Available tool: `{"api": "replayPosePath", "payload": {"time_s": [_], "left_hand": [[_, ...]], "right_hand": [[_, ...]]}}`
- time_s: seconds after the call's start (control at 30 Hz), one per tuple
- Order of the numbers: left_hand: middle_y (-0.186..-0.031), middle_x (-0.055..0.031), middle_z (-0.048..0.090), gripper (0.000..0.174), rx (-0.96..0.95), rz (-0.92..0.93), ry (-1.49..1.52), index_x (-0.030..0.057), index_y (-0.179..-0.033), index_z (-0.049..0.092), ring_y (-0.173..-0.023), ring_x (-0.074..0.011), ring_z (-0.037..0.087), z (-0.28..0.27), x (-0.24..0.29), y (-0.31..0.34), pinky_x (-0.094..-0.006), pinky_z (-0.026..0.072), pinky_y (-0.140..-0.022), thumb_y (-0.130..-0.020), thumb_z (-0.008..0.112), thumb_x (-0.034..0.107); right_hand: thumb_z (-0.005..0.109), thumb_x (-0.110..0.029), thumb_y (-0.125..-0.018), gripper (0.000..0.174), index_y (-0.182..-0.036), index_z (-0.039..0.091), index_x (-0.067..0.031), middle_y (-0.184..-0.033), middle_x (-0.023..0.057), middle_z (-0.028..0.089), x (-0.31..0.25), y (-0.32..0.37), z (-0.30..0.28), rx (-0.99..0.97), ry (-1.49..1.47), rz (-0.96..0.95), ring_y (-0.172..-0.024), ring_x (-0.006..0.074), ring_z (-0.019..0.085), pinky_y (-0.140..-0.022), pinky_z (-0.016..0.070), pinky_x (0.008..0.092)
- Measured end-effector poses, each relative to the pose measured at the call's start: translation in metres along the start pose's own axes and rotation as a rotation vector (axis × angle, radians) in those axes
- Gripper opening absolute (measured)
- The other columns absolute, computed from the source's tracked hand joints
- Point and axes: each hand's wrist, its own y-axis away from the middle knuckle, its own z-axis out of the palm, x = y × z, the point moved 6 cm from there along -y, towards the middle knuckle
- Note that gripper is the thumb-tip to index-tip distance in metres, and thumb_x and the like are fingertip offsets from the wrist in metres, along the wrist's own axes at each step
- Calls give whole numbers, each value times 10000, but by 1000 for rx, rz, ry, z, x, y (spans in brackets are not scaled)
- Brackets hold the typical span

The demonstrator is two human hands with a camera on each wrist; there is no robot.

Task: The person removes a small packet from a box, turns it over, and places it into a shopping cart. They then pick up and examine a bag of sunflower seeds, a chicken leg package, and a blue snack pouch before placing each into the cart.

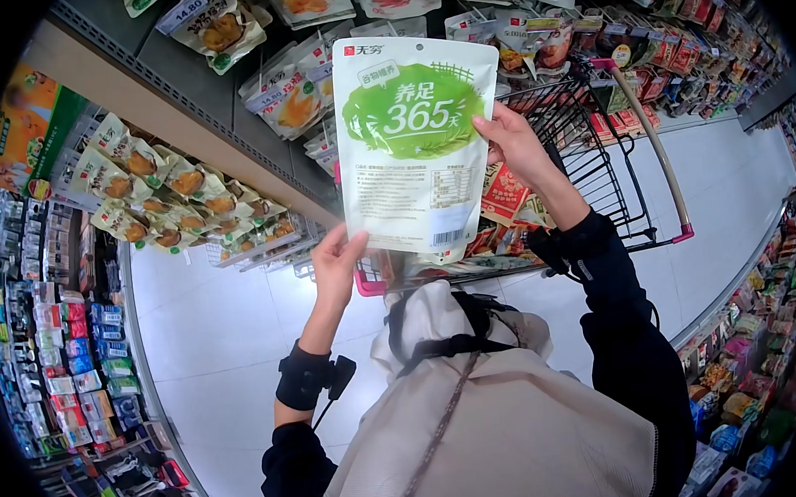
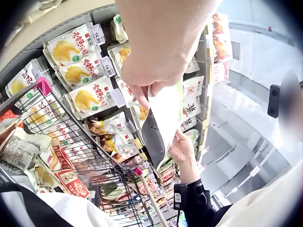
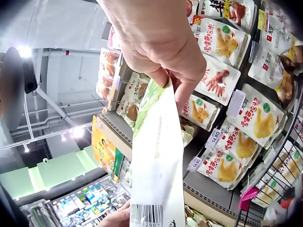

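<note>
A white food pouch with a green printed patch (image 1: pixel 411 174) is held up flat, its small print and barcode facing the head camera. The left hand (image 1: pixel 336 264) pinches its lower left edge. At the upper right edge, the right hand (image 1: pixel 513 146) grips it between thumb and fingers. In the left wrist view the pouch (image 2: pixel 165 123) is seen edge-on, with the left hand (image 2: pixel 156 61) pinching one edge and the right hand (image 2: pixel 182 150) at the other. The right wrist view shows the right hand (image 3: pixel 158 52) pinching the pouch (image 3: pixel 158 161) near its green part.
A black wire shopping cart (image 1: pixel 638 185) with several packets inside stands beyond the pouch, to the right. Shelves of hanging pouches (image 1: pixel 290 94) line the top, and more pouches (image 1: pixel 173 195) hang at the left. Racks of goods (image 1: pixel 83 363) stand farther left and at the right.
</note>
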Motion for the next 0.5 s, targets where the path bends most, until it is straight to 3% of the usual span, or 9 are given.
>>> {"api": "replayPosePath", "payload": {"time_s": [0.5], "left_hand": [[-968,-74,609,265,8,38,-49,-42,-1067,553,-819,-106,577,9,7,9,-228,474,-708,-815,565,38]], "right_hand": [[488,-160,-875,262,-1095,508,-19,-971,64,587,3,-8,-8,33,19,60,-811,109,597,-622,531,234]]}}
